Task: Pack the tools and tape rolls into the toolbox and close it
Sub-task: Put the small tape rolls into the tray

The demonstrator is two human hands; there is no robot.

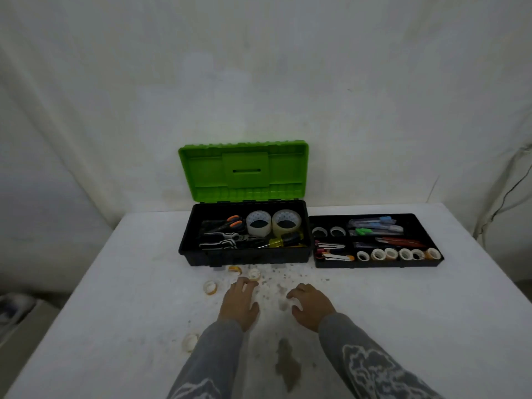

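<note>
The black toolbox (198,254) stands open at the back of the table, its green lid (244,171) upright. Inside lie orange-handled scissors (233,221), pliers (220,241), a yellow-handled screwdriver (283,241) and two big clear tape rolls (259,223). Several small tape rolls lie on the table, including one (254,274) in front of the box, one (210,287) to its left and one (190,342) near my left sleeve. My left hand (239,302) lies flat, its fingertips right beside the roll in front of the box. My right hand (311,306) rests on the table with bent fingers over a pale blur.
A black tray (377,264) sits against the toolbox's right side, holding several small tape rolls, cutters and a stapler. The white tablecloth (403,312) is speckled with dark crumbs and has a brown stain (288,367) near me. A cable hangs at the far right.
</note>
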